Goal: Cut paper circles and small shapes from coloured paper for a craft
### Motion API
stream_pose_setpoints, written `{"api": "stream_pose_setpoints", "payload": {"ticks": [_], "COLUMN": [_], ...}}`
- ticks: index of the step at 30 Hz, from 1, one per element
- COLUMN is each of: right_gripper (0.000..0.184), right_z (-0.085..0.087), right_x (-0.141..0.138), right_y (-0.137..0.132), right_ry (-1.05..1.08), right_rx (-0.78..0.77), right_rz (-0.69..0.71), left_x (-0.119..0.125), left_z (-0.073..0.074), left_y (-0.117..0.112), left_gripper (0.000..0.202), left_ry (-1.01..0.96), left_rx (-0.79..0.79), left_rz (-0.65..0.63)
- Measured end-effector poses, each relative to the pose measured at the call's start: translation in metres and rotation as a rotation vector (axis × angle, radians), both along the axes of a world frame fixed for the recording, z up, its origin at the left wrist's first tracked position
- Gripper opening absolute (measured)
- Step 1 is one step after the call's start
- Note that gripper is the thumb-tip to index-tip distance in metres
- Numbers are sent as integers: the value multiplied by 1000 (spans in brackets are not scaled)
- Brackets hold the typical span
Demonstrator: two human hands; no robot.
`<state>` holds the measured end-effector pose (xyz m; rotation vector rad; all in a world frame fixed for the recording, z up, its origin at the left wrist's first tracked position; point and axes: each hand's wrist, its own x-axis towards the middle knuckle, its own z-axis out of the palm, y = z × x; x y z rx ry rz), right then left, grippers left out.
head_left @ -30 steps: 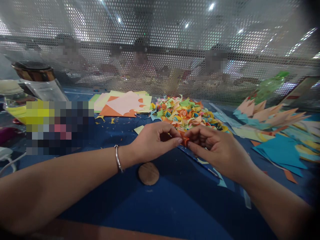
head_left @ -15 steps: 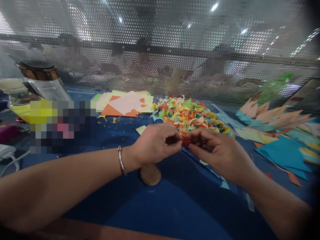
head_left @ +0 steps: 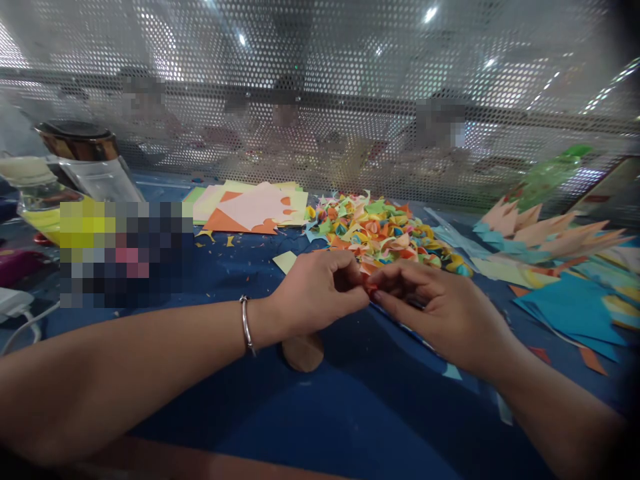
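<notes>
My left hand and my right hand meet at the middle of the blue table. Both pinch a small orange paper piece between thumb and fingers; most of it is hidden by my fingertips. A silver bracelet circles my left wrist. Just behind my hands lies a heap of small folded coloured paper pieces. A brown round disc lies on the table under my left wrist.
Flat paper sheets lie at the back centre-left. Folded pointed paper shapes and teal sheets fill the right side. A jar with a dark lid stands at the left. A perforated metal screen closes the back; other people sit behind it.
Both hands have closed tighter on the orange piece, so less of it shows. They sit slightly lower and nearer me, and the left wrist now partly covers the brown disc.
</notes>
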<state>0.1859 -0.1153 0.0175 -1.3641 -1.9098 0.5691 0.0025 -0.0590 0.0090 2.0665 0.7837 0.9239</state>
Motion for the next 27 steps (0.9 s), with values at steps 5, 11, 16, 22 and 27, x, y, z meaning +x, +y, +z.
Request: {"api": "stream_pose_setpoints", "payload": {"ticks": [5,11,16,22,27], "right_gripper": [8,10,10,12,9], "right_z": [2,0,-3,-7,-9], "right_x": [0,0,3,3,0], "right_y": [-2,-3,-2,-1,0], "right_ry": [-80,-116,-138,-179,-153], "right_rx": [56,193,216,253,271], "right_rz": [-5,-64,-80,-89,-68], "left_x": [1,1,2,3,2], "left_z": [0,2,-1,-2,-1], "left_y": [-3,-7,-6,-6,-4], "left_gripper": [6,2,2,5,9], "left_ry": [-37,-111,-194,-175,-141], "left_rx": [-29,-39,-55,-76,-135], "left_rz": [20,3,-2,23,-10]}}
